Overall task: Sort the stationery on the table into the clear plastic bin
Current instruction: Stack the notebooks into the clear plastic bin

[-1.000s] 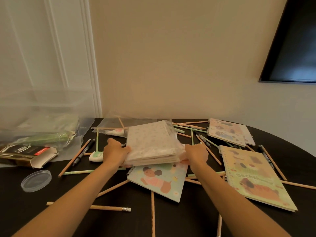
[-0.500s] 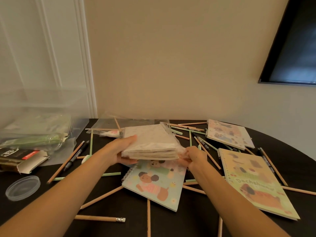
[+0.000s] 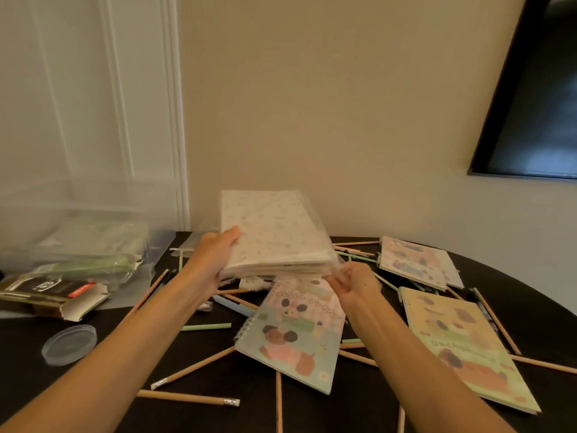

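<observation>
Left hand (image 3: 215,260) grips a wrapped notebook pack (image 3: 274,232), thumb on top, fingers beneath; right hand (image 3: 352,282) pinches its wrapper corner. Mid-pickup: it likely needs carrying left into the clear plastic bin (image 3: 93,195).

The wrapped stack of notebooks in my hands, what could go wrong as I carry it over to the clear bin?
The right hand seems to pinch only loose plastic on the wrapped stack, so it may slip or tear, tipping the load. The clear bin already holds packets, so the stack might land crooked. Forearms crossing the loose pencils could sweep them off.
</observation>
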The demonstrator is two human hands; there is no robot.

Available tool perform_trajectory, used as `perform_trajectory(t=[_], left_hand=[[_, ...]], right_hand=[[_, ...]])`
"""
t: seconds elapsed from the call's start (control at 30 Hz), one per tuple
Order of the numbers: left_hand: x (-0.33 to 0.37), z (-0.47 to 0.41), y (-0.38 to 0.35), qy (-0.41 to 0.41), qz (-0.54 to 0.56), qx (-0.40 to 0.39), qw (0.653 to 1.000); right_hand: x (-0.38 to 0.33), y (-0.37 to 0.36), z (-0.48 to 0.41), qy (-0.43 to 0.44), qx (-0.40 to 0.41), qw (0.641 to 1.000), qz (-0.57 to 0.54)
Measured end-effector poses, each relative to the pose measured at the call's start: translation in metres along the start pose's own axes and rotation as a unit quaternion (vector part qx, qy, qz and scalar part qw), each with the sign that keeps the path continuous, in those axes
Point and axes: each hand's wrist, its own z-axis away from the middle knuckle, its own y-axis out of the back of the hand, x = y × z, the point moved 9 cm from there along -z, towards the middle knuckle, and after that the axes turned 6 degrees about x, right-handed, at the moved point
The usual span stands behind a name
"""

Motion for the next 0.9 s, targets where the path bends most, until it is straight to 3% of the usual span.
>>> perform_trajectory(t=[0.17, 0.47, 0.57, 0.8, 0.9], left_hand=[[0.019, -0.013, 0.014, -0.012, 0.037, 0.027, 0.999], [0.033, -0.086, 0.027, 0.033, 0.095, 0.053, 0.993], [0.046, -0.106, 0.02, 0.035, 0.088, 0.028, 0.995], [0.116, -0.139, 0.036, -0.016, -0.056, 0.03, 0.998], [0.139, -0.149, 0.058, -0.019, -0.17, 0.023, 0.985]], right_hand=[[-0.005, -0.044, 0.011, 0.046, -0.081, 0.995, -0.019], [-0.002, -0.156, 0.006, -0.038, -0.231, 0.952, -0.195], [-0.01, -0.202, 0.012, -0.043, -0.276, 0.945, -0.171], [-0.037, -0.283, 0.012, -0.055, -0.201, 0.971, -0.118], [-0.047, -0.313, 0.025, -0.061, -0.179, 0.976, -0.109]])
